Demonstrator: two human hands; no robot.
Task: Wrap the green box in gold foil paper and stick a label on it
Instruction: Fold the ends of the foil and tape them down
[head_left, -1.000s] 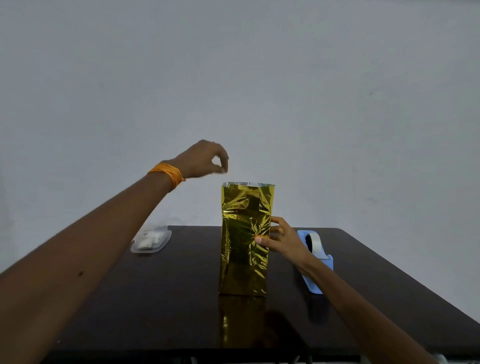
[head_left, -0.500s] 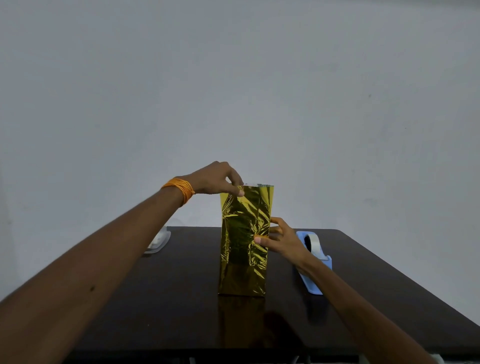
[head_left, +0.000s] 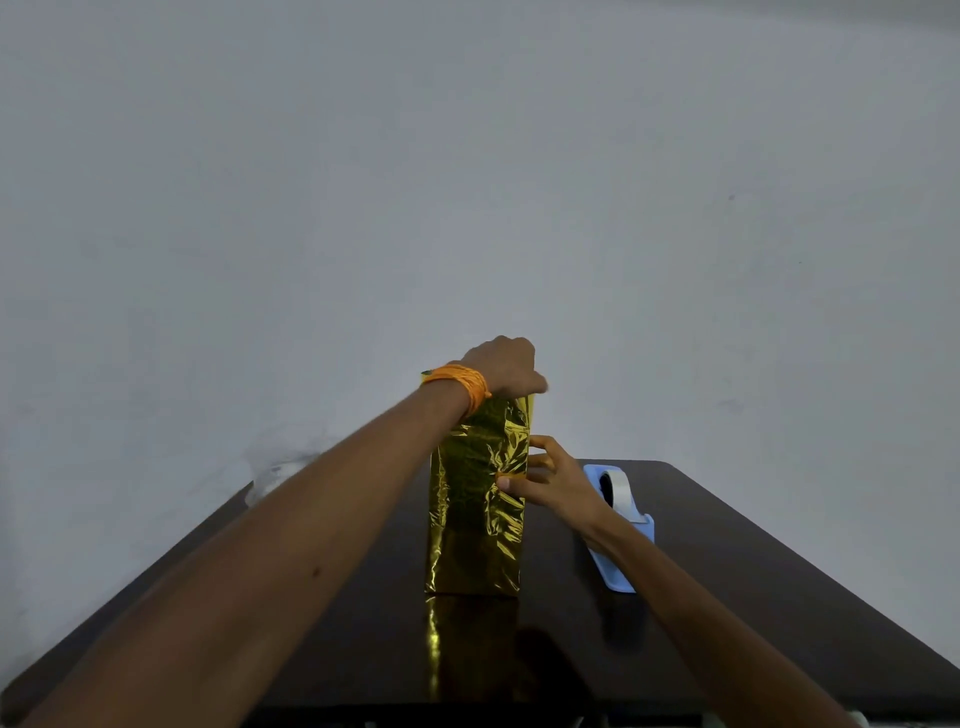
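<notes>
Left hand curled over the top of the gold foil paper, fingertips hidden, so I cannot tell whether they pinch or only press; an orange thread band circles the wrist. My right hand pinches the foil's right edge, thumb in front. The green box stands upright mid-table, wholly hidden under the foil. A blue tape dispenser lies just to the right, any lettering too small to tell. The dark glossy table mirrors the gold, with a plain grey wall behind. My left forearm hides most of a pale object.
</notes>
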